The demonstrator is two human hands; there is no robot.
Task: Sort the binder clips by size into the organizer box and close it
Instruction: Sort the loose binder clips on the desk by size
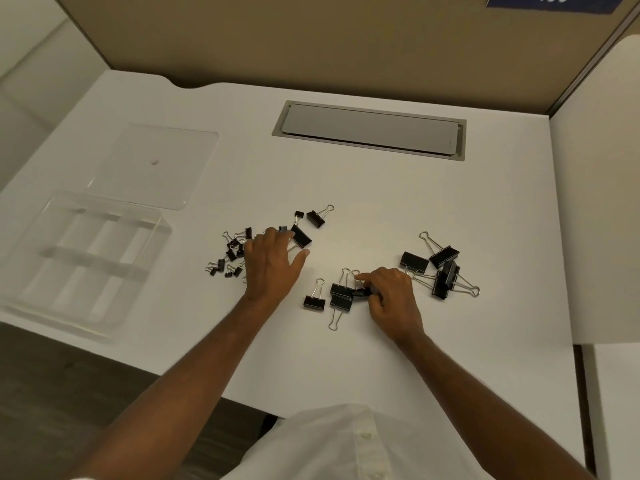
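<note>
Two bare hands work over a scatter of black binder clips on a white desk (346,358); the left hand (273,268) lies flat with fingers spread and straight, resting on a heap of small clips (228,254), its fingertips touching a medium clip (300,235); the right hand (391,296) curls its fingers around a clip (362,292) at the edge of a middle cluster (341,296), pinching it; one more medium clip (314,302) stands just left of that cluster; another medium clip (316,218) lies apart, beyond the left hand, with a tiny clip (298,214) beside it; a pile of large clips (440,268) sits to the right of the right hand, wire handles splayed; the clear organizer box (104,323), divided into compartments, waits at the desk's left edge, well apart from the clips, with nothing visible inside; its transparent lid (162,161) lies flat just behind it; a grey cable hatch (370,129) is set into the desk near the beige partition (311,36); a white shirt (346,445) fills the bottom of the view.
</note>
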